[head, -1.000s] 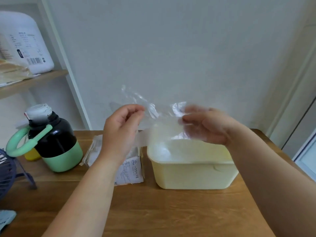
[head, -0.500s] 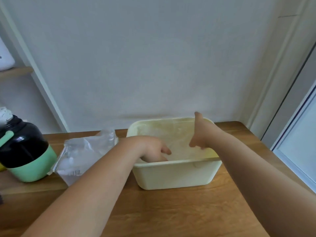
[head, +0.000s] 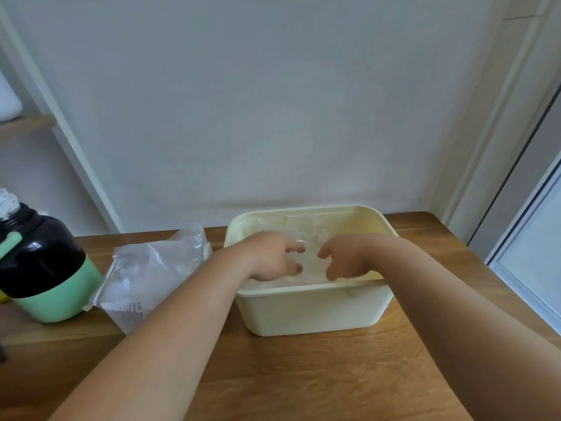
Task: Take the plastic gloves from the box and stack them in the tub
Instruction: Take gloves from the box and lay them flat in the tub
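the fingers of the left hand and right hand curl down in the cream tub onto the clear plastic gloves; whether they pinch the film or only press it, the head view does not show. the top one wants flattening square on the stack, then a release that does not drag it. the box, a soft clear pack, lies on the bench just left of the tub, a black-and-green bottle beyond, neither in the way.

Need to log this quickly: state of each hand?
Left hand: in the tub, fingers curled; grip cannot be told.
Right hand: likewise, cannot be told.
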